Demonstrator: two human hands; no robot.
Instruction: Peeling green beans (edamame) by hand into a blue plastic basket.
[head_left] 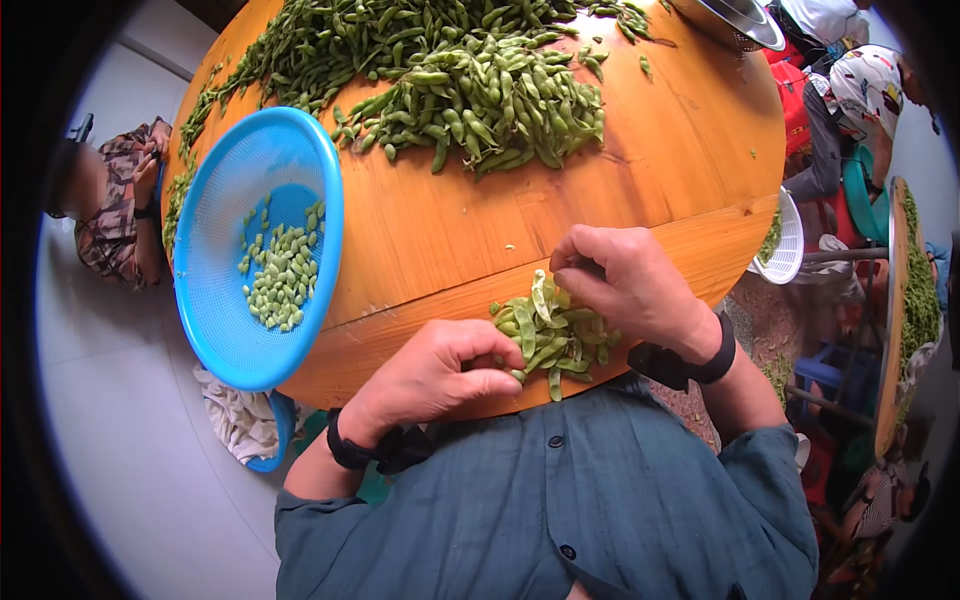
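My left hand (pixel 440 368) rests at the near edge of the table, thumb and index finger pinched around a small green soybean (pixel 518 375). My right hand (pixel 630 285) is curled with its fingertips at a pale, opened soybean pod (pixel 541 293). Between the hands lies a small heap of flattened green pods (pixel 560 345), partly under the right fingers. To the left, a blue plastic colander (pixel 335 190) tilts on the table's edge, with shelled green soybeans gathered in it. Across the table spreads a large pile of whole soybean pods (pixel 480 100).
The round wooden table (pixel 680 160) has a metal bowl (pixel 740 20) at its far right. A white basket (pixel 788 240) stands beyond its right edge. One person (pixel 120 200) sits at the left; others are at the right near another pod-covered table (pixel 890 320). A blue basin with cloth (pixel 240 420) stands below.
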